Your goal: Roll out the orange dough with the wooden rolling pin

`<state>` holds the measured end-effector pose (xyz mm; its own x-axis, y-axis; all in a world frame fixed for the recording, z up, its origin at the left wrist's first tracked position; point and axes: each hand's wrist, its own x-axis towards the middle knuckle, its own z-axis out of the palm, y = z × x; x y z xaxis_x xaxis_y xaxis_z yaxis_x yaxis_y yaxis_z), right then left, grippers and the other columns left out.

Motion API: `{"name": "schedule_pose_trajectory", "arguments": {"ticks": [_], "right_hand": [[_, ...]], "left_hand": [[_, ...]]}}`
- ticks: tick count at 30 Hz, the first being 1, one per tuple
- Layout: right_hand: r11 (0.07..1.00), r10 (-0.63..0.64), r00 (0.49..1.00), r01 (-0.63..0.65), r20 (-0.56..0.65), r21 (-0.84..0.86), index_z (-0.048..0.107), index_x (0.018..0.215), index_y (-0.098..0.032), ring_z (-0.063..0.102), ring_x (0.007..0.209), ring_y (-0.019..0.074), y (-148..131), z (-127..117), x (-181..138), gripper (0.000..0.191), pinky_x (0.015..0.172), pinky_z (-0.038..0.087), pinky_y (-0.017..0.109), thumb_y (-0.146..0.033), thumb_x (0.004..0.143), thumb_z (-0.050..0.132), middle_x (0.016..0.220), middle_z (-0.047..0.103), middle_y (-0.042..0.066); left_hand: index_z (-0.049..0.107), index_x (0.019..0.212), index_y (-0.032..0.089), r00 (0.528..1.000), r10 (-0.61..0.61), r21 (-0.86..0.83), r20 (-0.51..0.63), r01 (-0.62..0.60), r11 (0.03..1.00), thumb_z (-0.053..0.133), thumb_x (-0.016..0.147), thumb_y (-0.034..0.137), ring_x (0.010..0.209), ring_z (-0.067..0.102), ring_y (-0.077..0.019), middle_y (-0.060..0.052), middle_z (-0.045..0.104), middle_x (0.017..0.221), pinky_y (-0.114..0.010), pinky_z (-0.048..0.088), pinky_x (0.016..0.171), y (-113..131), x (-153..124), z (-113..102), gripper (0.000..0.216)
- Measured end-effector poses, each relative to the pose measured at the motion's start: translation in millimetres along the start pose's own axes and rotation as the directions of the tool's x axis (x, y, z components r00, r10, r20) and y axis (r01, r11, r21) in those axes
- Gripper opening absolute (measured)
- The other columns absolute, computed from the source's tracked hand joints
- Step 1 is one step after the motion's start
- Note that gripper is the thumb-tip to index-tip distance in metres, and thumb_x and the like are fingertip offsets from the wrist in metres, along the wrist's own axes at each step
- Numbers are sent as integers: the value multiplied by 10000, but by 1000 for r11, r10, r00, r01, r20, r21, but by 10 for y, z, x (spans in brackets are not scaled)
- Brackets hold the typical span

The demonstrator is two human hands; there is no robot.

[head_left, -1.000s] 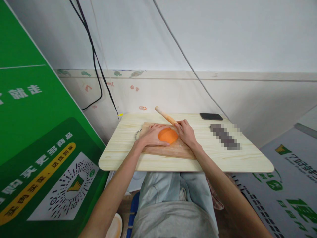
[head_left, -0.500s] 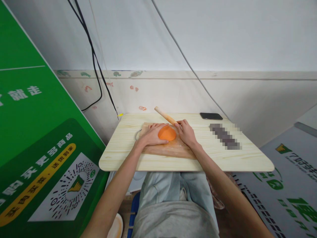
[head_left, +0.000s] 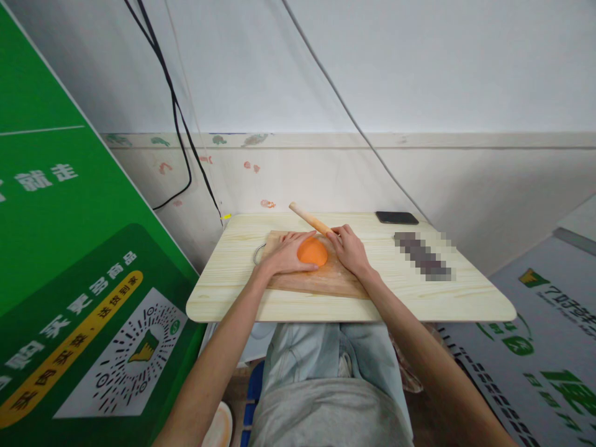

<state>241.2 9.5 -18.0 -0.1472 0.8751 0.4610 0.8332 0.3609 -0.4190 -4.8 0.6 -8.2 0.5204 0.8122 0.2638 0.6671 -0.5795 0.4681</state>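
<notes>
An orange piece of dough (head_left: 313, 252), rounded and smooth on top, lies on a wooden cutting board (head_left: 321, 283). My left hand (head_left: 289, 253) curves around its left side, fingers along the far edge and thumb at the near edge. A wooden rolling pin (head_left: 310, 218) slants up to the left, held near its lower end by my right hand (head_left: 348, 248). The pin's far end points toward the wall, and its near end is hidden in my right hand. The board's metal ring handle (head_left: 259, 252) shows at its left.
The board rests on a pale wood-grain table (head_left: 223, 298) set against the wall. At the back right lies a black phone (head_left: 397, 218), with a blurred-out dark item in front of it. A green printed panel (head_left: 93, 248) stands left; cables hang along the wall.
The dough's visible right edge has drawn slightly left, and the dough looks a bit narrower. The rolling pin's far end has shifted slightly left. Both hands stay nearly in place.
</notes>
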Motion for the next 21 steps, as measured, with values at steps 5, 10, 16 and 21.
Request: {"name": "schedule_pose_trajectory", "arguments": {"ticks": [5, 10, 16, 21], "right_hand": [[1000, -8, 1000, 8, -1, -1, 721, 1247, -232, 731, 977, 271, -6, -9, 0, 376, 843, 541, 374, -465, 1158, 440, 1211, 733, 115], [1000, 2, 1000, -2, 5, 0, 721, 1236, -232, 731, 978, 266, -13, -12, -1, 366, 835, 537, 364, -464, 1159, 448, 1222, 732, 111], [1000, 3, 1000, -3, 11, 0, 721, 1233, -230, 730, 995, 269, -19, -19, -1, 356, 855, 534, 369, -455, 1159, 456, 1220, 728, 108], [1000, 10, 1000, -10, 12, -5, 723, 1232, -227, 732, 988, 261, -30, -26, -2, 343, 844, 528, 355, -450, 1159, 473, 1212, 728, 104]], "left_hand": [[488, 1663, 325, 1000, 3, 21, -6, -3, 1000, 857, 805, 532, 1522, 476, -359, -96, 543, 1664, -515, 347, 1305, -14, -10, 10, 956], [481, 1661, 334, 998, -51, 129, -36, 55, 990, 818, 785, 735, 1440, 489, -400, -132, 571, 1550, -584, 341, 1276, 53, -9, 59, 1020], [507, 1632, 312, 996, -71, 186, -53, 80, 979, 774, 836, 727, 1392, 500, -412, -147, 604, 1466, -589, 378, 1227, 127, -10, 90, 937], [482, 1642, 286, 996, -72, 217, -55, 82, 973, 763, 861, 688, 1415, 504, -408, -152, 606, 1497, -571, 351, 1244, 153, 6, 104, 922]]}}
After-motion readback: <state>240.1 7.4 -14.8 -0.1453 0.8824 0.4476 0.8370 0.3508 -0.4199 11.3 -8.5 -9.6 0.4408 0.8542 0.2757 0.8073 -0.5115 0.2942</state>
